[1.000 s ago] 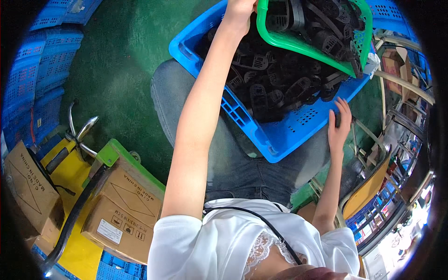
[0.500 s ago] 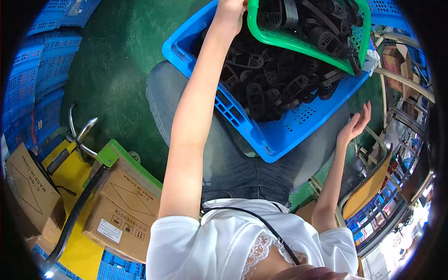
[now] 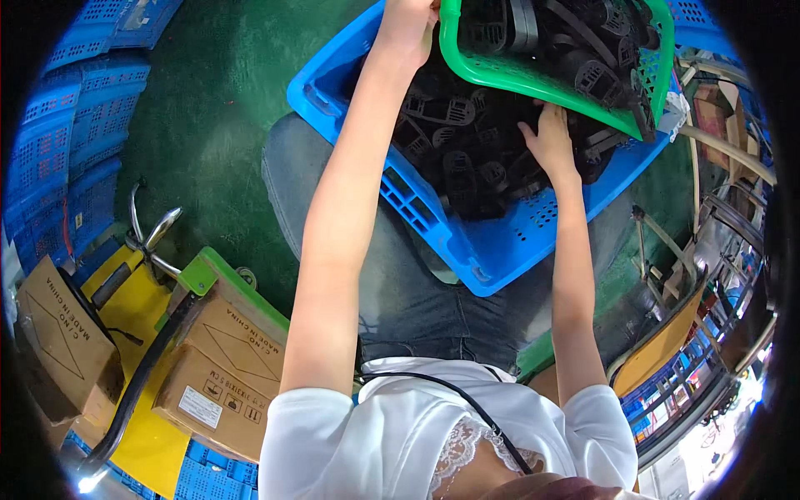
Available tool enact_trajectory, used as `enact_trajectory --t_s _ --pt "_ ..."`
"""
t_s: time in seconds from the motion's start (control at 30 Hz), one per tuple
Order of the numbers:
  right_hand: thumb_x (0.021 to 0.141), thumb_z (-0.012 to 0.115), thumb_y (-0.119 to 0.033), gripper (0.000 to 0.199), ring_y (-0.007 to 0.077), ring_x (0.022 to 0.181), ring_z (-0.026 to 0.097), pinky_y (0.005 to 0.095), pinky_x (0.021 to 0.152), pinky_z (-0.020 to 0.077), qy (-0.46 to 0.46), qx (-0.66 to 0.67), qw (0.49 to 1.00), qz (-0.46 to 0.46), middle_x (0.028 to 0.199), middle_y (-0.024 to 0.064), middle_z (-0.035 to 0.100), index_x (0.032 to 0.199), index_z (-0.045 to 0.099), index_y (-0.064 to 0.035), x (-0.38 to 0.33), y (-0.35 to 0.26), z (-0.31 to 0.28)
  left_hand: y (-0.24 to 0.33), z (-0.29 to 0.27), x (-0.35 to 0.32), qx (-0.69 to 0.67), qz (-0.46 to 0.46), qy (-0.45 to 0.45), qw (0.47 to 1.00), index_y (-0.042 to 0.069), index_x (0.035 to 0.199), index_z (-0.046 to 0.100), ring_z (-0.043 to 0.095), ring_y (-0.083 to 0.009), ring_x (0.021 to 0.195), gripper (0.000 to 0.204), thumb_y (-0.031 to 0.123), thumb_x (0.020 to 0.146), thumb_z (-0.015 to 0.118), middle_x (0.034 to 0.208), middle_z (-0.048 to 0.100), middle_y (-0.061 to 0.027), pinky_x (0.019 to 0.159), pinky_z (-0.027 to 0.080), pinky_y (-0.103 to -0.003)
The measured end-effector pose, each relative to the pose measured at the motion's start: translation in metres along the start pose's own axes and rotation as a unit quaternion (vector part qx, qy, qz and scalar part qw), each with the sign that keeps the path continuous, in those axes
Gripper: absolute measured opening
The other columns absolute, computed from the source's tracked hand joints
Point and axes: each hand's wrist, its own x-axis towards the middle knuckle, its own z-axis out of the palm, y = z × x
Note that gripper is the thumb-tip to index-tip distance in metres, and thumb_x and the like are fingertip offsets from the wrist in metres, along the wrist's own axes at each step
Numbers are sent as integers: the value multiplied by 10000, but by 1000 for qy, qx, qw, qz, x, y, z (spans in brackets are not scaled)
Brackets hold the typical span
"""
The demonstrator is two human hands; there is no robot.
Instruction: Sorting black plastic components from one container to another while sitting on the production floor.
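Observation:
A green plastic basket (image 3: 521, 77) is tilted over a large blue crate (image 3: 533, 247), both holding many black plastic parts. At the top edge of the view my left hand (image 3: 408, 32) is closed on the basket's left rim; its fingertips are partly cut off. My right hand (image 3: 552, 146) reaches over the blue crate to the basket's near rim, thumb apart and fingers stretched out, fingertips close to that rim. Beneath it lie loose black parts (image 3: 458, 171) with slotted faces. The blue crate rests across my knees, tilted.
Stacked blue crates (image 3: 42, 125) stand at the far left. Cardboard boxes (image 3: 225, 375) and a yellow board (image 3: 150, 450) lie at the near left, beside a chrome chair base (image 3: 154, 233). Metal frames with a wooden panel (image 3: 662, 346) are on the right.
My right hand has moved left and forward from outside the blue crate to the green basket's near rim. My left hand stays on the basket, which has shifted slightly.

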Motion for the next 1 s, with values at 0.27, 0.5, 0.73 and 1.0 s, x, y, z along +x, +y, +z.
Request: enact_trajectory --t_s 0.27,0.5,0.73,1.0 --pt "650 772 -268 648 389 918 552 426 814 447 41 63 997 15 1065 234 550 1125 465 46 3 -28 -18 1 -1 0 -8 -9 18 1000 123 691 503 345 -37 451 174 163 798 635 582 396 71 428 224 -215" --pt "713 714 -386 885 423 1167 405 421 1001 336 -104 123 985 -59 1226 281 438 1350 258 27 -11 -29 3 2 3 -2 2 -20 29 999 120 704 518 370 -42 466 152 165 797 630 585 406 68 434 243 -211" --pt "787 633 -421 881 427 1249 315 412 1029 302 -229 115 966 20 1318 329 332 1365 179 64 -9 -23 12 3 6 -2 -17 -11 17 1000 119 702 519 377 -49 457 150 165 793 629 583 414 63 431 254 -213" --pt "768 665 -392 899 435 1220 354 407 1014 323 -207 114 971 43 1269 349 379 1359 178 78 -10 -33 19 3 5 -1 -19 -13 30 999 113 709 525 392 -56 450 154 179 788 640 580 426 58 421 260 -216"
